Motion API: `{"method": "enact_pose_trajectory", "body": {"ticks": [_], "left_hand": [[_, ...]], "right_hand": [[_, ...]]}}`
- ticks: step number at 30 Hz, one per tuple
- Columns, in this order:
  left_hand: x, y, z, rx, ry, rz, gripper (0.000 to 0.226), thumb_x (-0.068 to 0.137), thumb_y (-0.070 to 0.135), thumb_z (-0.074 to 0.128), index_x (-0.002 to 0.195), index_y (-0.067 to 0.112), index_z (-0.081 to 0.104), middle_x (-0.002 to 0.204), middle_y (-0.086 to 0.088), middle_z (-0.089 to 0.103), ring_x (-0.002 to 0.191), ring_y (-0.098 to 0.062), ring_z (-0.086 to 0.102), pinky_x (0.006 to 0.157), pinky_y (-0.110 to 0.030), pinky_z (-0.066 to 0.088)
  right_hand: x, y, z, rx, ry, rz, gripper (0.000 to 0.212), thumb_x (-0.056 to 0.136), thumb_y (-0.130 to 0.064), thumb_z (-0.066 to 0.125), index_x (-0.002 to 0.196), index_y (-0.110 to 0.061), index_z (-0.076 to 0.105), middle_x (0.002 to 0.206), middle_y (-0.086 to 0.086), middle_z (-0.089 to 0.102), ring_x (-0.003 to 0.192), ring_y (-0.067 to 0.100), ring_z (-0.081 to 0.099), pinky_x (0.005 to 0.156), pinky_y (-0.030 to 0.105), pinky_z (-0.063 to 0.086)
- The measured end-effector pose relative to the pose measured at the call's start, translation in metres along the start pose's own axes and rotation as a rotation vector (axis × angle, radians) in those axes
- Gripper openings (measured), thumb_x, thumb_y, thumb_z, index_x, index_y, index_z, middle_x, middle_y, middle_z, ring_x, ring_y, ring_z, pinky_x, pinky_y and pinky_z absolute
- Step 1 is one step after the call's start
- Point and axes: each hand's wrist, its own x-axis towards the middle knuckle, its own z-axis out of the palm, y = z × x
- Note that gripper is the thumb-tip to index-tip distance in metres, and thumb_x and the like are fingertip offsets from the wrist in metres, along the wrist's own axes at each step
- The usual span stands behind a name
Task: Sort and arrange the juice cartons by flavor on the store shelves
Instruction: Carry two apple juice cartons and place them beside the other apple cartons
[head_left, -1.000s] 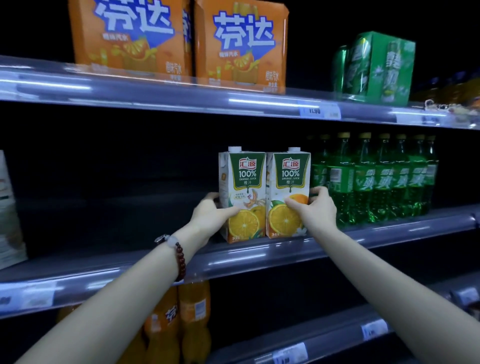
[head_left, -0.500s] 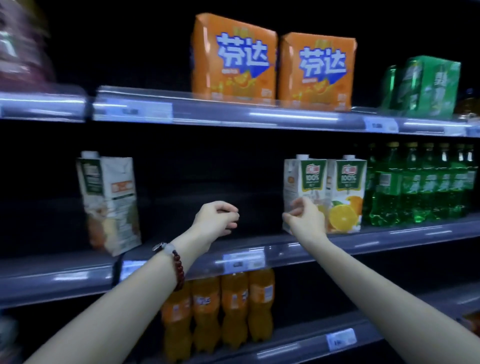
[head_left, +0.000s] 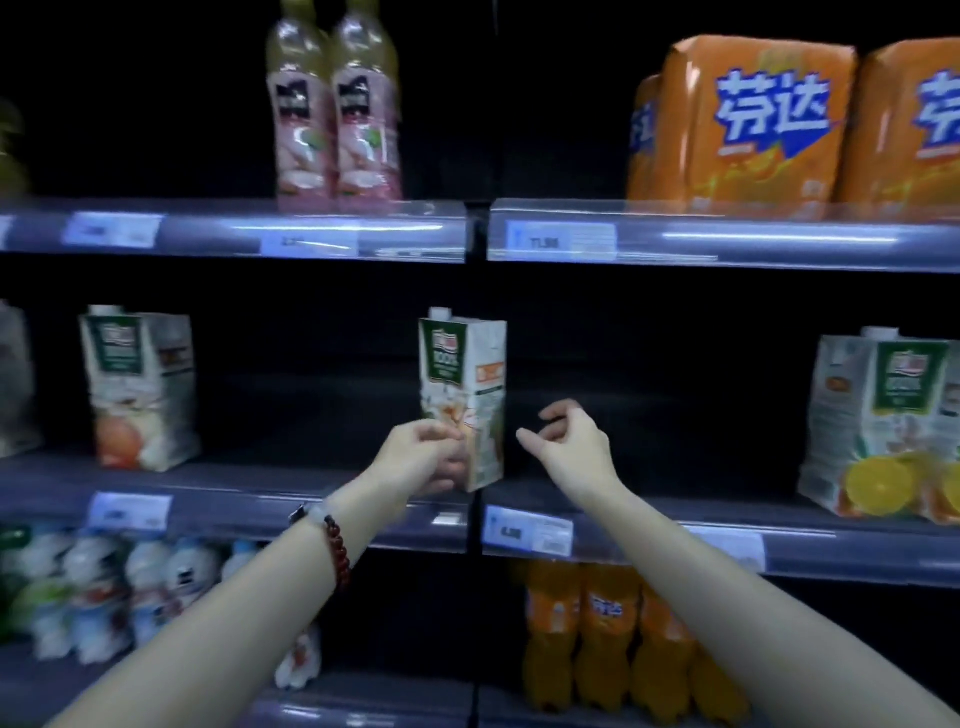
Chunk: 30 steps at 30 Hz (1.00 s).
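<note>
Both hands have left the pair of orange juice cartons (head_left: 883, 431), which now stand at the far right of the middle shelf (head_left: 234, 506), and the view has swung leftward along the aisle. At the centre of that shelf stands a lone juice carton (head_left: 465, 384), upright and turned at an angle so one corner faces out; its fruit picture is too blurred to name the flavor. The left hand (head_left: 415, 460) is at the carton's lower front, fingers curled against it, though blur hides whether it truly grips or only touches. The right hand (head_left: 571, 441) hovers just beside the carton's right edge, fingers loosely curled, holding nothing.

Farther left on the same shelf stands another carton (head_left: 140, 389), showing a reddish fruit, well apart from the centre one. Pink drink bottles (head_left: 335, 109) and orange multipacks (head_left: 743, 119) sit on the shelf above; orange soda bottles (head_left: 608, 639) and white bottles (head_left: 104, 587) fill the one below.

The step appears to be picking up the centre carton to group it with its match. To do this well, the right hand should close on the carton's right side so both hands hold it low and square, then lift it clear of the shelf lip, read the label for flavor, and set it down touching its partner with the front facing out.
</note>
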Motion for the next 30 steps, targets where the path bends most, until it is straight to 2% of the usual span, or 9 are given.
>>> {"method": "enact_pose_trajectory", "body": {"ticks": [4,6,10,13,15,18,21,25,30], "left_hand": [[0.005,-0.014,-0.049,-0.031,0.123,-0.061,0.01,0.085,0.007,0.066,0.093,0.013,0.068,0.077,-0.004,0.073,0.066,-0.014,0.069,0.057,-0.026,0.054],[0.006,-0.017,-0.069,-0.037,0.183,-0.078,0.009,0.086,0.007,0.064,0.092,0.013,0.067,0.081,-0.006,0.073,0.069,-0.016,0.069,0.059,-0.027,0.053],[0.005,-0.017,-0.107,-0.014,0.352,-0.047,0.012,0.086,0.005,0.062,0.084,0.017,0.064,0.077,-0.004,0.069,0.062,-0.011,0.064,0.048,-0.02,0.052],[0.005,-0.018,-0.141,0.002,0.565,-0.005,0.012,0.086,0.003,0.06,0.085,0.014,0.064,0.073,-0.005,0.063,0.06,-0.012,0.058,0.049,-0.022,0.047],[0.006,-0.02,-0.167,0.02,0.715,0.021,0.011,0.085,0.003,0.062,0.094,0.007,0.065,0.073,-0.012,0.063,0.066,-0.021,0.06,0.06,-0.028,0.051],[0.007,-0.027,-0.212,0.12,0.96,0.007,0.022,0.084,0.012,0.066,0.105,0.005,0.066,0.103,-0.019,0.069,0.1,-0.032,0.064,0.091,-0.036,0.05],[0.008,-0.033,-0.258,0.153,1.116,0.133,0.024,0.084,0.024,0.067,0.104,0.012,0.062,0.099,-0.004,0.066,0.104,-0.028,0.061,0.088,-0.031,0.044],[0.026,-0.044,-0.33,0.186,1.035,0.227,0.052,0.076,0.042,0.076,0.114,0.013,0.056,0.108,-0.004,0.063,0.104,-0.023,0.059,0.087,-0.031,0.042],[0.074,-0.05,-0.397,0.187,0.679,0.205,0.085,0.071,0.047,0.079,0.138,0.009,0.043,0.134,-0.013,0.055,0.122,-0.027,0.053,0.103,-0.041,0.044]], "right_hand": [[0.01,-0.005,0.037,0.033,-0.099,0.042,0.067,0.073,-0.044,0.079,0.124,-0.016,0.046,0.114,0.005,0.055,0.105,0.023,0.057,0.083,0.032,0.048],[0.013,-0.007,0.051,0.086,-0.107,0.038,0.078,0.069,-0.046,0.082,0.129,-0.015,0.043,0.118,0.004,0.057,0.108,0.023,0.059,0.091,0.036,0.05],[0.02,-0.017,0.076,0.209,-0.034,0.024,0.068,0.062,-0.042,0.087,0.112,-0.022,0.046,0.1,-0.004,0.063,0.091,0.018,0.061,0.08,0.026,0.043],[0.024,-0.021,0.087,0.22,0.077,0.04,0.067,0.06,-0.037,0.089,0.113,-0.017,0.051,0.103,0.001,0.066,0.091,0.021,0.061,0.08,0.025,0.041],[0.026,-0.02,0.091,0.198,0.168,0.031,0.06,0.062,-0.031,0.088,0.109,-0.016,0.055,0.105,0.006,0.069,0.094,0.025,0.063,0.079,0.025,0.039],[0.029,-0.018,0.097,0.229,0.223,0.015,0.052,0.061,-0.028,0.088,0.102,-0.022,0.058,0.094,0.003,0.067,0.083,0.019,0.059,0.078,0.027,0.041],[0.031,-0.023,0.113,0.291,0.252,0.02,0.051,0.061,-0.027,0.088,0.103,-0.022,0.062,0.089,0.0,0.066,0.094,0.027,0.066,0.084,0.033,0.05],[0.031,-0.042,0.151,0.4,0.283,0.047,0.043,0.062,-0.023,0.087,0.096,-0.026,0.06,0.088,-0.001,0.067,0.088,0.024,0.068,0.079,0.03,0.051],[0.028,-0.079,0.212,0.568,0.321,0.074,0.037,0.063,-0.018,0.086,0.089,-0.026,0.061,0.093,0.001,0.073,0.082,0.02,0.07,0.078,0.035,0.057]]}}
